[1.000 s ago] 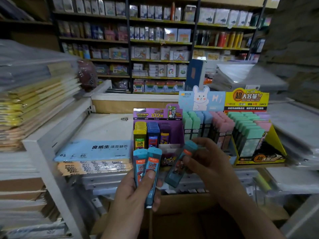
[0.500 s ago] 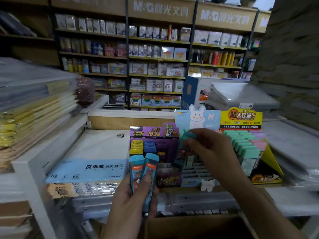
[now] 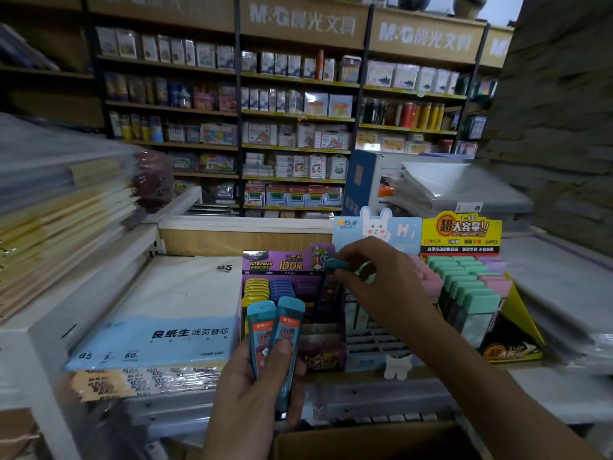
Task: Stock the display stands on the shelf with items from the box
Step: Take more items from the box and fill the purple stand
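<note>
Two cases (image 3: 276, 336) in left grip (image 3: 253, 405); third case (image 3: 332, 287) pinched in right grip (image 3: 378, 283).

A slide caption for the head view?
Right hand holds a teal case at the purple stand; left hand grips two cases.

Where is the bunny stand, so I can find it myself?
On the white shelf, three cardboard display stands sit side by side. The pale blue stand is the middle one, between the purple Ultraman stand and the yellow stand. Only it has a white rabbit on its back card.
</note>
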Demonstrator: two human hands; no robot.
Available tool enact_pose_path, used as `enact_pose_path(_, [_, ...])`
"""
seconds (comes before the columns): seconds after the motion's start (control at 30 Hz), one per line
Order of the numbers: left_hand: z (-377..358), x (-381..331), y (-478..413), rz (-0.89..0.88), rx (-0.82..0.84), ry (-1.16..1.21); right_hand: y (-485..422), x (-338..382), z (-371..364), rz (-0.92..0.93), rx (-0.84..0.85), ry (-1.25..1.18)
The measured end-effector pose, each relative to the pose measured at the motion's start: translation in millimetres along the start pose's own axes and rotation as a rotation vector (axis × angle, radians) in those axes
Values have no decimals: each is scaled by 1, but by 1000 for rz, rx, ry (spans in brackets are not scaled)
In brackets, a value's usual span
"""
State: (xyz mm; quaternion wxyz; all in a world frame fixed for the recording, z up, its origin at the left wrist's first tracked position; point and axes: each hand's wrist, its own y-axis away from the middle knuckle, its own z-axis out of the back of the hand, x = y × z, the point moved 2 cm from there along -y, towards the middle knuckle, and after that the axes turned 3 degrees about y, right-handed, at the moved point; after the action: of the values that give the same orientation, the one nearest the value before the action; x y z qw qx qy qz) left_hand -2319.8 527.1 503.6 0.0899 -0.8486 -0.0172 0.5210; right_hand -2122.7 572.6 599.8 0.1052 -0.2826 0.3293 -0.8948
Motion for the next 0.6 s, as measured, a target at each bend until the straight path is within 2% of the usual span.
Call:
enact_pose_path(0.1, [-1, 1, -3, -7, -3, 10, -4, 3, 0, 67, 12, 103])
enact_pose_path(0.3, [-3, 7, -8, -1, -21, 34, -11, 3, -8, 142, 132, 160])
enact_pose_path(0.6, [-3, 13, -11, 4, 12, 26, -2, -2, -24, 187, 134, 293])
